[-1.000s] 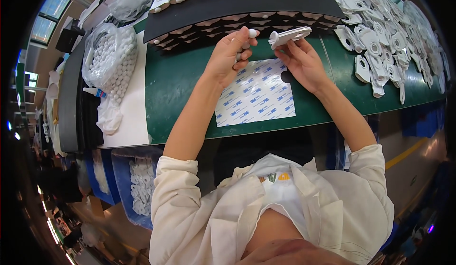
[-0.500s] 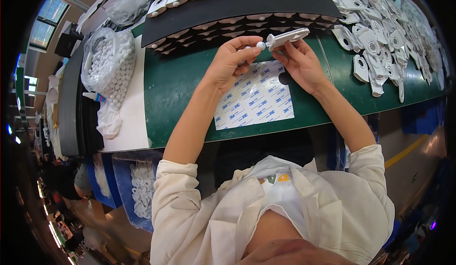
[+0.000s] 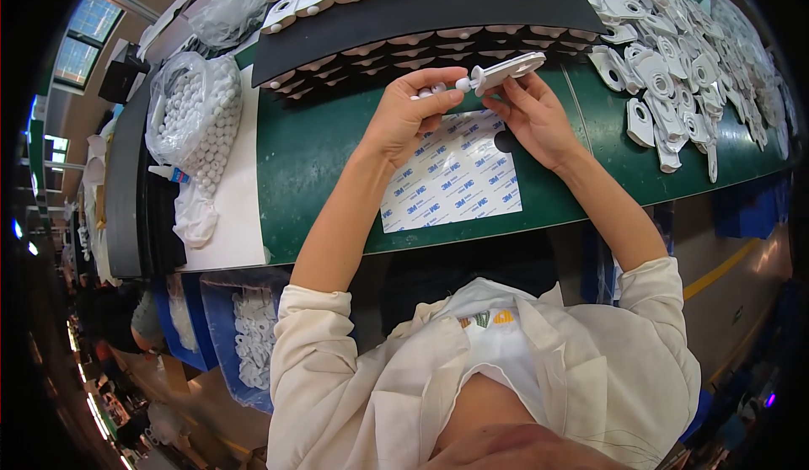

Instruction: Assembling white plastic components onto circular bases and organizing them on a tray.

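Together, left hand (image 3: 410,114) and right hand (image 3: 533,118) fingers pinch a flat white plastic part (image 3: 506,72).

The single head-worn fisheye view looks steeply down from close above — over the person's chest — onto the green-topped workbench (image 3: 320,158), edges bowing outward.

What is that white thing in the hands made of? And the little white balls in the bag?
The white piece held in the right hand looks like hard, smooth moulded plastic: thin, stiff, slightly shiny. The small balls look like matte white plastic or foam; too small to tell. Their bag is clear, crinkly plastic film.
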Motion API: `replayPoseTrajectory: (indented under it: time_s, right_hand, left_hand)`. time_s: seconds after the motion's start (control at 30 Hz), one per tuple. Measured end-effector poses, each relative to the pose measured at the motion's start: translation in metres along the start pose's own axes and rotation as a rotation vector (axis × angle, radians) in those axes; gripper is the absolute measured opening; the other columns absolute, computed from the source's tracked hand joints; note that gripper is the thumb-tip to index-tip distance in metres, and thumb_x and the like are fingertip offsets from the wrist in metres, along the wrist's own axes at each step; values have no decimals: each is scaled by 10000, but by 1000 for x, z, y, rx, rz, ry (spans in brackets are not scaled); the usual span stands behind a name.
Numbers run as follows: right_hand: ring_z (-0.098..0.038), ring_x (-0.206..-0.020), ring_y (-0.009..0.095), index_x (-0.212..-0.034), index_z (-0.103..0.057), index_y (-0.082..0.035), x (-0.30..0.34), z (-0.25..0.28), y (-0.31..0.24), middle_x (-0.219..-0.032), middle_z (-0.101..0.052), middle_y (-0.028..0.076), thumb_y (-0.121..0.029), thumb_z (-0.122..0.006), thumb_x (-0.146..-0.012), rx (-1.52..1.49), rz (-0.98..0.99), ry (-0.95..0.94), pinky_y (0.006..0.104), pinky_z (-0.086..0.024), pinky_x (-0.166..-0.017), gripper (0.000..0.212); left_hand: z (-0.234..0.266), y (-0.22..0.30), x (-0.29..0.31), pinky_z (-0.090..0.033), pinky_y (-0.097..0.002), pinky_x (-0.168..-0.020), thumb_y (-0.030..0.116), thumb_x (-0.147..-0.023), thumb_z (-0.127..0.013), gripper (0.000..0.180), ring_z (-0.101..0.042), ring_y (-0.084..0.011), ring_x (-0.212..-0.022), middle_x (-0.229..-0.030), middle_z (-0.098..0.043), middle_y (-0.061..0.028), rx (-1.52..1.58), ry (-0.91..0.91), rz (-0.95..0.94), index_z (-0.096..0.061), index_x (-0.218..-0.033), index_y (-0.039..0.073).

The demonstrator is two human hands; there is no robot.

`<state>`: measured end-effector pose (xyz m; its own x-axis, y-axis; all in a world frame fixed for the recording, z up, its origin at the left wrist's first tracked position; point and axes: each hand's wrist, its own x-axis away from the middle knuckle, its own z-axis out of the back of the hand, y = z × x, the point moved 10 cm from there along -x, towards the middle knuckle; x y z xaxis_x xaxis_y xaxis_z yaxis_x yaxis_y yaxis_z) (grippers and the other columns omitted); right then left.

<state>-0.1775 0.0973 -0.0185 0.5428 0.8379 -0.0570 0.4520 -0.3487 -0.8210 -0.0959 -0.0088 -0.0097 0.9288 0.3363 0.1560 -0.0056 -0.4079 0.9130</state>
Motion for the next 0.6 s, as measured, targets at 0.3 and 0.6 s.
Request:
replayPoseTrajectory:
  time_s: [0.3,0.6]
  right_hand:
    - [-541,-918,135,-1166,-455,-64,2,-4,2,-1039,-544,54,-151,-455,-932,22,-65,10,284,-445,-837,250]
    - [-537,-803,93,-1130,-477,-45,1,-18,-47,-947,-564,21,-138,-532,-896,444,205,-104,246,-444,-729,257]
  left_hand:
    - [-2,8,3,-324,-178,-482,72,-630,-779,222,-472,-40,-574,-693,-570,20,-211,80,-51,-650,-811,78]
    - [-12,15,3,-333,-189,-473,72,-652,-753,182,-458,-53,-537,-632,-537,13,-263,0,-140,-572,-677,73]
